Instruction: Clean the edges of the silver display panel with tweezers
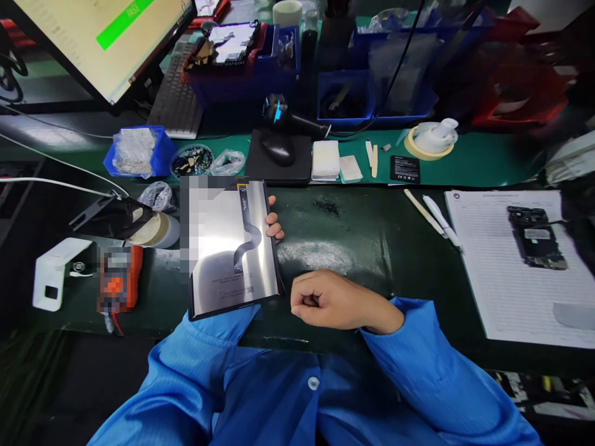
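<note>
My left hand (274,224) holds a flat display panel (232,248) from underneath, and only its fingertips show at the panel's right edge. The panel's shiny metal back faces up, with a dark flex cable running down its middle. My right hand (332,301) rests on the dark green mat (362,241) just right of the panel's lower corner, curled into a fist with nothing visible in it. Both sleeves are blue.
A paper sheet (506,291) with a circuit board (537,236) lies at right, pens (441,220) beside it. Behind are a mouse (277,147), white blocks (325,158), tape roll (430,139), blue bins (139,150), keyboard (176,99) and monitor (102,37). An orange meter (119,279) sits left.
</note>
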